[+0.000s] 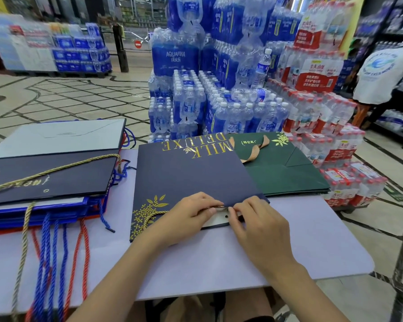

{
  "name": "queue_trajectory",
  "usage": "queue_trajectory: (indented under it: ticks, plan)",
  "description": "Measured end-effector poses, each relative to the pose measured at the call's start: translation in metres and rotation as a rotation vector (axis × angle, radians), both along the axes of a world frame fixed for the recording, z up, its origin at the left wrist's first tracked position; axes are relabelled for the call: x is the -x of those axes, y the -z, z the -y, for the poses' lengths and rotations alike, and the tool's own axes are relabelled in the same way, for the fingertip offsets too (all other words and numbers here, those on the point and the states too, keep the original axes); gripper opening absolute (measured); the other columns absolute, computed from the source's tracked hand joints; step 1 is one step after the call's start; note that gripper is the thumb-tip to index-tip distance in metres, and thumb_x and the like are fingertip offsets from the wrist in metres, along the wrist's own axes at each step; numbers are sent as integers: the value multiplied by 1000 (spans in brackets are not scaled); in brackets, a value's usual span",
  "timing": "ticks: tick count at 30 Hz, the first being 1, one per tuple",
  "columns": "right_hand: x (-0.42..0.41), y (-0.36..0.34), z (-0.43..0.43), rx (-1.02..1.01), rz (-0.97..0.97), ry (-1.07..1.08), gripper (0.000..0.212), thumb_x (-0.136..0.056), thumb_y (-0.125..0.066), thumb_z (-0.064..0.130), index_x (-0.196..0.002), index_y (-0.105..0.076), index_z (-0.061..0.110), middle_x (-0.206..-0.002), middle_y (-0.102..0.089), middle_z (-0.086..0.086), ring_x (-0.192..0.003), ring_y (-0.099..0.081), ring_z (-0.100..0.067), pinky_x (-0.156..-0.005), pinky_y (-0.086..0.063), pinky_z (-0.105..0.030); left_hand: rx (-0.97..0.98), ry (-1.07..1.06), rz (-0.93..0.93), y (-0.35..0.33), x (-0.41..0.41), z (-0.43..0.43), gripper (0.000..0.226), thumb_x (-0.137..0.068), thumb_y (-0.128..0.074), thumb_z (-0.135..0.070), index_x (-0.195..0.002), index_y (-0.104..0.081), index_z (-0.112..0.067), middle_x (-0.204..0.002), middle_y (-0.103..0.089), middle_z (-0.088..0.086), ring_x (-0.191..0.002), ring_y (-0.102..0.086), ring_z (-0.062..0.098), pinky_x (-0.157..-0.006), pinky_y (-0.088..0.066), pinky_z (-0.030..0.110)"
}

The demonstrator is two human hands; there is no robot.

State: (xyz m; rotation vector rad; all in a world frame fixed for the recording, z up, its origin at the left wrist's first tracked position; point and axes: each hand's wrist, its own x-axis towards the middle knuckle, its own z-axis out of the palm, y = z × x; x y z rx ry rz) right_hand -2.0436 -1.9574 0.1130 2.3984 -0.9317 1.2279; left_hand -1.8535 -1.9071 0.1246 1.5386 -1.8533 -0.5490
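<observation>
The lavender table [312, 240] is carrying the work. A navy paper bag [191, 173] is lying flat at its centre, mouth end toward the seated person, with its near edge folded back and showing a white inner strip with a small punched hole. The left hand [186, 217] is resting on the bag, fingers curled in close, thumb and forefinger pinching the gold cord [154, 213] at that edge. The right hand [258, 228] is meeting it from the other side, fingers likewise drawn narrow, thumb and forefinger nipping the same cord just beside the left fingertips. The rest of the cord is looping out across the gold leaf print under the left wrist. Writing: shrink-wrapped blue water packs [175, 58] behind the table are reading "AQUAFINA" with Chinese characters beneath. The red-labelled packs [316, 76] beside them are showing Chinese print only. The navy bag is reading "MILK DELUXE" in gold, upside down from here. A green bag [286, 175] is lying partly under the navy bag's right side, bearing small gold characters.
</observation>
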Motion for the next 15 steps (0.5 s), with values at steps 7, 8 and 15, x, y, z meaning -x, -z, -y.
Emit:
queue_trajectory:
  ticks: [7, 8, 15]
  plan:
    - [11, -8, 26, 63, -143, -147, 26, -92, -62, 39, -80, -60, 16, -83, -58, 5, -80, -56, -21, -77, -41, -37, -53, -4, -73, -4, 0, -3, 24, -97, -55, -21, -117, -67, -26, -110, -59, -12, -104, -56, 0, -88, -42, 15]
    - [10, -9, 32, 52, -166, -175, 31, -94, -58, 44, -80, -60, 17, -80, -57, 7, -77, -55, -19, -77, -40, -36, -56, -3, -76, -4, 0, -3, 24, -97, -56, -21, -117, -67, -26, -110, -59, -12, -104, -56, 0, -88, -43, 14]
    - [0, 6, 51, 34, -190, -293, 47, -95, -52, 57, -71, -58, 18, -69, -54, 7, -65, -48, -18, -65, -36, -31, -72, -87, -141, -5, 0, -2, 23, -96, -55, -14, -107, -72, -24, -98, -62, -13, -87, -56, -5, -75, -38, 7]
